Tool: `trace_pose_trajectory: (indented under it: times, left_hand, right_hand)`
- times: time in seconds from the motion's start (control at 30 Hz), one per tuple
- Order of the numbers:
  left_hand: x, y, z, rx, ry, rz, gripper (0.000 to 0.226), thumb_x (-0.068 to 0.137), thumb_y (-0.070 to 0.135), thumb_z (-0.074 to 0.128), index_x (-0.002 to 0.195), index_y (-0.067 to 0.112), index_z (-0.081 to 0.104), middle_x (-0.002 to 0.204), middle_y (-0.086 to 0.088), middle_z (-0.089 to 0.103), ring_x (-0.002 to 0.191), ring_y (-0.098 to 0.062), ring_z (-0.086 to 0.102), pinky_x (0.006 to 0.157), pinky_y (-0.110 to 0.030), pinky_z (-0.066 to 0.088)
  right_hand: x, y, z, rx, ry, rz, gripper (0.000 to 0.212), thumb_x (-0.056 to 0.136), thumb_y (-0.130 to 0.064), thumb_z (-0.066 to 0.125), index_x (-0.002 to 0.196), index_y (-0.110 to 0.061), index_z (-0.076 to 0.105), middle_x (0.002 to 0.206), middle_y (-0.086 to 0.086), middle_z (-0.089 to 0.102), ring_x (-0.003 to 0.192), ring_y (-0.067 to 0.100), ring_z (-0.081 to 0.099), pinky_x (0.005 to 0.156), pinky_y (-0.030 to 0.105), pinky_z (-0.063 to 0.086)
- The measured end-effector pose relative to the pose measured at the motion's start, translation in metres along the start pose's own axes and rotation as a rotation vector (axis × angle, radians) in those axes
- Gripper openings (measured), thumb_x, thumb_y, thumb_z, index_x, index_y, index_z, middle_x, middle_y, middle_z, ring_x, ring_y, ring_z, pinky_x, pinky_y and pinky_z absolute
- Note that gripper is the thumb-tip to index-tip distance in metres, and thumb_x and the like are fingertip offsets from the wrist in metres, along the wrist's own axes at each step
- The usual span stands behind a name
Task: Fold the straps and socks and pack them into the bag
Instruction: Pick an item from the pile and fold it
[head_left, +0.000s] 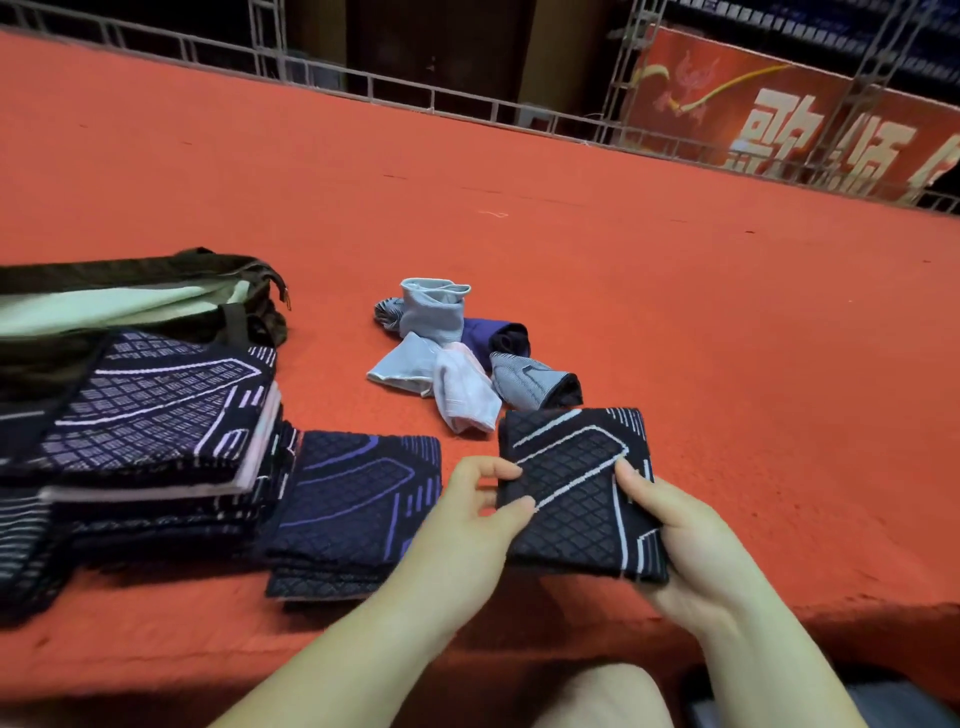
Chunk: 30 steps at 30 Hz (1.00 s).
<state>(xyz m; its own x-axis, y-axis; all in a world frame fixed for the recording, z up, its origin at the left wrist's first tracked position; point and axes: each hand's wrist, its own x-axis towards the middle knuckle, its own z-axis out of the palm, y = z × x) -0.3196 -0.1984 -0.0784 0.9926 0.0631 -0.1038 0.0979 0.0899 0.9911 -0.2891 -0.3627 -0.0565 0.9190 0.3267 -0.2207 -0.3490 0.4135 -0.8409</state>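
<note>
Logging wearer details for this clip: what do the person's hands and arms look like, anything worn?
Both forearms are bare up to the frame edge, with no sleeves in view. The left hand and right hand wear no gloves, and no rings, watch or bands show. Nails look short and unpainted.

Orange-red carpeted surface (519, 171) fills most of the frame, w/ a raised front edge at bottom right. Grey metal lattice railing (363, 83) runs along its far edge, top of frame. Red banner w/ pale block characters & a yellow streamer motif (769, 114) sits upper right, behind the truss bars.

Quilted knit strap (576, 493), ribbed cloth socks (447, 353), matt red felt surface (519, 182)
</note>
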Motion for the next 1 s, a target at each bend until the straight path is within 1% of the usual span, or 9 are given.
trace_pose_trajectory:
  times: [0.1, 0.13, 0.27, 0.37, 0.47, 0.63, 0.8, 0.93, 1.0]
  left_hand:
    - [-0.006, 0.022, -0.038, 0.272, 0.104, 0.146, 0.022, 0.087, 0.011, 0.063, 0.095, 0.03, 0.056, 0.084, 0.003, 0.058, 0.065, -0.011, 0.053, 0.077, -0.031, 0.048]
    - [-0.008, 0.027, -0.051, 0.388, 0.134, 0.169, 0.021, 0.087, 0.014, 0.063, 0.095, 0.032, 0.056, 0.08, 0.002, 0.057, 0.061, -0.015, 0.051, 0.076, -0.036, 0.047]
    - [-0.019, 0.04, -0.096, 0.728, 0.289, 0.179, 0.017, 0.088, 0.023, 0.062, 0.1, 0.032, 0.054, 0.06, 0.011, 0.045, 0.057, -0.005, 0.046, 0.06, -0.026, 0.033]
    - [-0.025, 0.038, -0.112, 0.88, 0.353, 0.157, 0.023, 0.093, 0.025, 0.056, 0.115, 0.032, 0.05, 0.077, 0.012, 0.047, 0.089, -0.015, 0.054, 0.074, -0.025, 0.033]
    - [-0.026, 0.027, -0.117, 0.971, 0.36, 0.125, 0.036, 0.096, 0.026, 0.048, 0.132, 0.026, 0.044, 0.122, 0.004, 0.055, 0.12, -0.014, 0.049, 0.097, -0.022, 0.031]
    - [-0.028, 0.011, -0.118, 1.167, 0.332, 0.125, 0.046, 0.097, 0.027, 0.043, 0.142, 0.02, 0.036, 0.141, 0.001, 0.039, 0.131, -0.017, 0.038, 0.111, -0.029, 0.028]
    - [-0.033, 0.016, -0.109, 1.358, 0.272, 0.134, 0.058, 0.097, 0.026, 0.037, 0.15, 0.023, 0.014, 0.159, 0.001, 0.0, 0.146, -0.016, 0.006, 0.115, -0.028, 0.013]
    - [-0.017, 0.018, -0.103, 1.383, 0.153, 0.244, 0.056, 0.101, 0.028, 0.029, 0.152, 0.018, 0.006, 0.16, 0.0, -0.011, 0.147, -0.015, -0.007, 0.117, -0.029, 0.001]
    - [-0.006, 0.011, -0.104, 1.409, 0.074, 0.218, 0.057, 0.103, 0.036, 0.022, 0.152, 0.015, 0.002, 0.16, -0.004, -0.012, 0.147, -0.018, -0.009, 0.117, -0.03, -0.003]
  right_hand:
    - [0.01, 0.008, 0.028, -0.259, 0.026, -0.14, 0.037, 0.082, -0.017, 0.058, 0.115, -0.003, 0.059, 0.109, 0.016, 0.07, 0.097, 0.026, 0.068, 0.08, 0.035, 0.058]
    - [0.014, 0.014, 0.037, -0.356, 0.05, -0.171, 0.033, 0.083, -0.015, 0.059, 0.114, -0.003, 0.059, 0.106, 0.014, 0.071, 0.095, 0.025, 0.069, 0.08, 0.034, 0.057]
    - [0.034, 0.04, 0.072, -0.718, 0.189, -0.245, 0.031, 0.08, -0.019, 0.074, 0.106, -0.021, 0.057, 0.082, 0.011, 0.073, 0.079, 0.026, 0.071, 0.075, 0.038, 0.056]
    - [0.046, 0.053, 0.091, -0.987, 0.241, -0.309, 0.037, 0.076, -0.03, 0.077, 0.097, -0.035, 0.047, 0.063, -0.001, 0.061, 0.06, 0.009, 0.06, 0.06, 0.021, 0.045]
    - [0.057, 0.064, 0.101, -1.117, 0.257, -0.304, 0.045, 0.077, -0.035, 0.076, 0.111, -0.031, 0.047, 0.059, -0.009, 0.051, 0.056, 0.002, 0.051, 0.051, 0.016, 0.034]
    - [0.059, 0.078, 0.102, -1.302, 0.252, -0.273, 0.057, 0.078, -0.044, 0.071, 0.126, -0.028, 0.044, 0.07, -0.012, 0.05, 0.074, 0.016, 0.058, 0.055, 0.021, 0.035]
    - [0.053, 0.072, 0.1, -1.264, 0.212, -0.295, 0.05, 0.078, -0.036, 0.074, 0.119, -0.028, 0.047, 0.049, -0.012, 0.048, 0.051, -0.003, 0.049, 0.049, 0.014, 0.035]
    - [0.052, 0.071, 0.103, -1.391, 0.189, -0.328, 0.057, 0.079, -0.04, 0.071, 0.128, -0.027, 0.044, 0.07, -0.016, 0.046, 0.071, 0.006, 0.049, 0.054, 0.014, 0.035]
    - [0.049, 0.075, 0.102, -1.524, 0.199, -0.383, 0.059, 0.083, -0.04, 0.066, 0.135, -0.026, 0.041, 0.1, -0.011, 0.053, 0.097, 0.013, 0.054, 0.074, 0.017, 0.042]
